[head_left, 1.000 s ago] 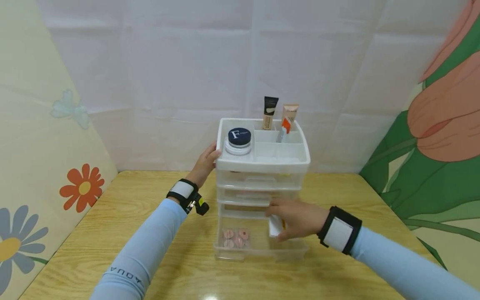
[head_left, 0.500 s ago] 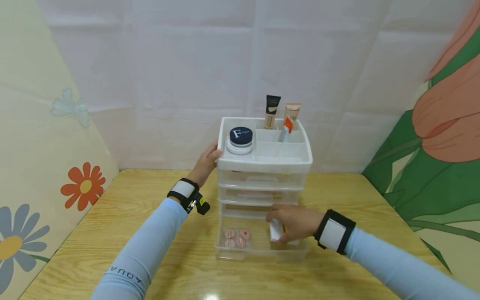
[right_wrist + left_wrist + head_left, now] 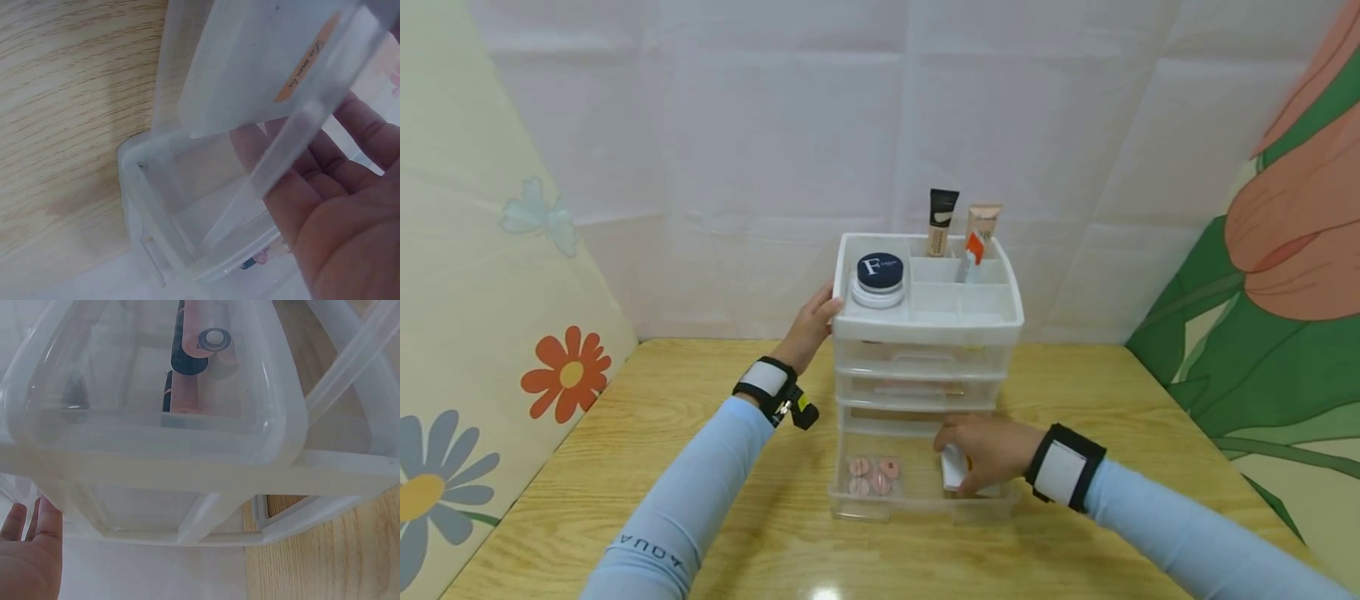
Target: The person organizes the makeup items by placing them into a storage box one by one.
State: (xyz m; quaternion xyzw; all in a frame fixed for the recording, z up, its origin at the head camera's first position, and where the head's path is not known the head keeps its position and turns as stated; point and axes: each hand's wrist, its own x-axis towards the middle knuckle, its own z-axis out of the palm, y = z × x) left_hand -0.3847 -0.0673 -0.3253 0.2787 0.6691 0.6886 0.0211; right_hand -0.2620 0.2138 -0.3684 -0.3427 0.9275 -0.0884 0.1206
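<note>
A white plastic drawer organizer (image 3: 925, 333) stands on the table, its clear bottom drawer (image 3: 917, 503) pulled out. My left hand (image 3: 808, 329) rests with extended fingers against the organizer's upper left side; in the left wrist view, fingertips (image 3: 47, 515) touch the frame. My right hand (image 3: 992, 450) is in the right half of the bottom drawer and holds a small white box (image 3: 953, 468) between thumb and fingers. In the right wrist view the box shows an orange label (image 3: 306, 59) behind the clear drawer wall. A clear case of several pinkish round pieces (image 3: 874, 477) lies in the drawer's left half.
On the organizer's top tray are a dark-lidded round jar (image 3: 880, 273), a black-capped tube (image 3: 940, 223), a beige tube (image 3: 983, 220) and an orange-tipped tube (image 3: 972, 258). The upper drawers (image 3: 921, 360) are pushed in. A white cloth backdrop (image 3: 737, 167) hangs behind the table.
My right hand has moved slightly down with the white box, lower into the bottom drawer. My left hand has kept its place on the organizer's side.
</note>
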